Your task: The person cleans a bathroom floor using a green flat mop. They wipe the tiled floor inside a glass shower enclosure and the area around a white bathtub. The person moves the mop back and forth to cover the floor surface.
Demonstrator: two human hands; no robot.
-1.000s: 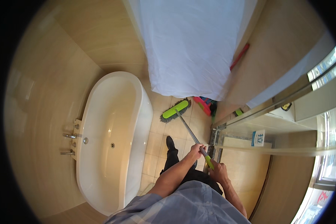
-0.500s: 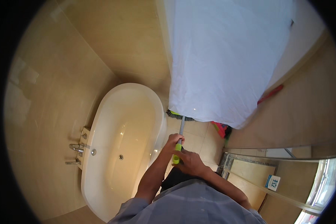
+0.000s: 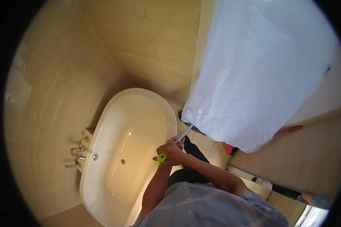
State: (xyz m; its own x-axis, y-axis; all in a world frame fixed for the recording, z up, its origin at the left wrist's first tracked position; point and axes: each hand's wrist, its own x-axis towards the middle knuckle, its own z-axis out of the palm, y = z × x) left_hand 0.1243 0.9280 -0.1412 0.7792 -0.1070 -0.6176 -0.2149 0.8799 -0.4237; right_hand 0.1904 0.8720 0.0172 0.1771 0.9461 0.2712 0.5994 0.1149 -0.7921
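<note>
Both my hands are closed round a mop with a grey pole [image 3: 184, 132] and a lime-green handle end [image 3: 161, 157]. My right hand [image 3: 173, 153] wraps the pole just ahead of the green end. Beneath it and slightly farther along, my left hand [image 3: 181, 143] grips the pole, mostly hidden by the right. The pole slants away to the dark grey fringed mop head [image 3: 198, 131] on the tiled floor. A hanging white curtain [image 3: 250, 83] covers much of the mop head. My dark-clad leg [image 3: 195, 149] is just right of the pole.
A white oval bathtub [image 3: 96, 185] stands close on the left, with a chrome faucet [image 3: 77, 153] by the wall. Right of the curtain a red strip [image 3: 290, 129] shows. A red and green item [image 3: 228, 148] lies partly behind its lower edge. Beige tiled floor [image 3: 202, 143] shows between.
The handle end has swung left toward the tub, and the pole now leans more. My right hand has moved left, over my left hand. My view has turned, shifting the curtain rightward.
</note>
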